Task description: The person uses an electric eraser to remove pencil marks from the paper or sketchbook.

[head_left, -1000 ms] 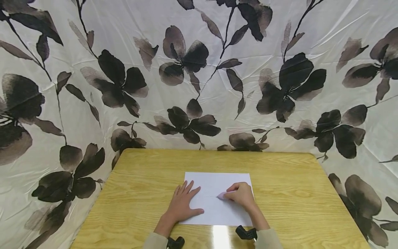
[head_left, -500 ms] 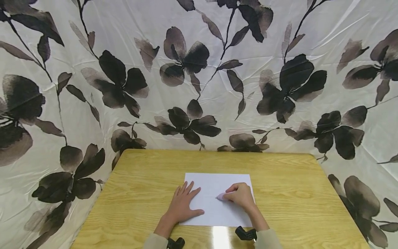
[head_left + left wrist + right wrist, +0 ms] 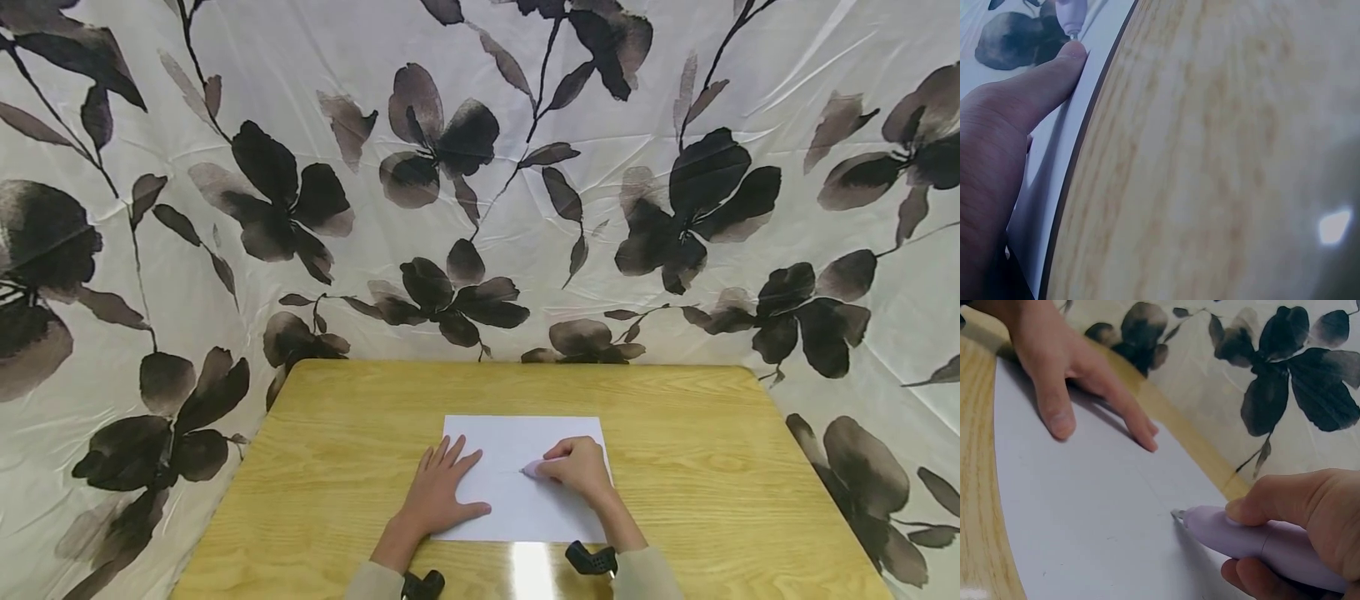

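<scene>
A white sheet of paper (image 3: 510,517) lies on the wooden table, bearing a faint line and a few small specks in the right wrist view. Flat on its left side rests my left hand (image 3: 438,492), fingers spread and thumb out toward the middle. My right hand (image 3: 583,471) grips a thick lavender pen-shaped tool (image 3: 1229,530) with a narrow metallic tip. That tip meets the paper near its middle, at the end of the faint line. The left wrist view shows my left thumb (image 3: 1047,84) on the sheet, with the tool's tip beyond it.
The yellow wooden table (image 3: 337,467) extends around the sheet, with light reflecting near its front edge. A white cloth with dark flowers (image 3: 450,150) hangs behind the table and at both sides. Black wrist devices (image 3: 591,560) are worn at both wrists.
The head view has shifted slightly. Both hands keep nearly the same places on the paper, and the lavender tool's tip has barely moved.
</scene>
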### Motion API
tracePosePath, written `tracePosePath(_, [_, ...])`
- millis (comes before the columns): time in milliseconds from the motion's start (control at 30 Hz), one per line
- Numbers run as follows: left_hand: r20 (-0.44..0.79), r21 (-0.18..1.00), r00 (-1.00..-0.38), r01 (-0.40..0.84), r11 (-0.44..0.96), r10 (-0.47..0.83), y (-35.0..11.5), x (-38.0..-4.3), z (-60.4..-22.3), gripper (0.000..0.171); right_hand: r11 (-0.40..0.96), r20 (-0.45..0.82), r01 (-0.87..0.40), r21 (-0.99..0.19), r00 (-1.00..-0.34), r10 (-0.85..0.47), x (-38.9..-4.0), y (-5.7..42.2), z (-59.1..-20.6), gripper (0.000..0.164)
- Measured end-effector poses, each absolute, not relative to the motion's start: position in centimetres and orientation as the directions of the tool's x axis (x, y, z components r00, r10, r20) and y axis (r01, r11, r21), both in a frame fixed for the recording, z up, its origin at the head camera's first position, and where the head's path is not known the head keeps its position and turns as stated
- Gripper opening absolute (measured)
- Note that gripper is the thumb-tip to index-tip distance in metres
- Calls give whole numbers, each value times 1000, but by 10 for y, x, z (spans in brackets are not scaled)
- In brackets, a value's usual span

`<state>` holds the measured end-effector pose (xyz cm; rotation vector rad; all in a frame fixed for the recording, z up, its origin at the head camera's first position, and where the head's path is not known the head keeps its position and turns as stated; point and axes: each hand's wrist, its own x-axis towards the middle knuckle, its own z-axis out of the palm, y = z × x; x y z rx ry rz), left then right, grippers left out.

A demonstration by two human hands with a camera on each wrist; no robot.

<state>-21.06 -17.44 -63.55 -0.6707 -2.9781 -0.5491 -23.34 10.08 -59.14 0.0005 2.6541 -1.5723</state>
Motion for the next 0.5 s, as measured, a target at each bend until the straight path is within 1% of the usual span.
tracePosePath(500, [74, 325, -916, 396, 859, 394, -175, -212, -635, 91, 485, -66, 33, -874, -996, -53, -236, 96, -588, 19])
